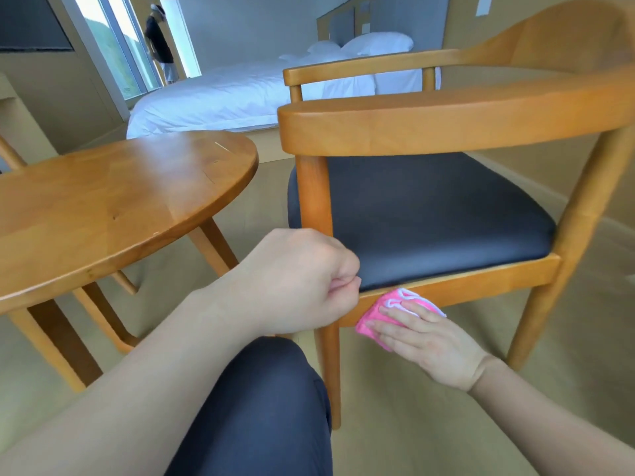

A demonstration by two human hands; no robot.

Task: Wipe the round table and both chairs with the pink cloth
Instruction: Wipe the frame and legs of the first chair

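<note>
A wooden armchair (446, 125) with a black seat pad (429, 214) stands right of the round wooden table (113, 197). My right hand (429, 345) presses the folded pink cloth (385, 310) flat against the chair's front seat rail (481, 280), fingers straight. My left hand (295, 280) is curled round the chair's front left leg (314, 194) at the seat corner and hides that joint. Only a sliver of the second chair (10, 154) shows behind the table at the far left.
My dark-trousered knee (261, 407) is low in the middle, between table and chair. A white bed (240, 97) with pillows lies beyond. A person (159, 39) stands far back by the window. Tan floor (412, 424) runs under the chair.
</note>
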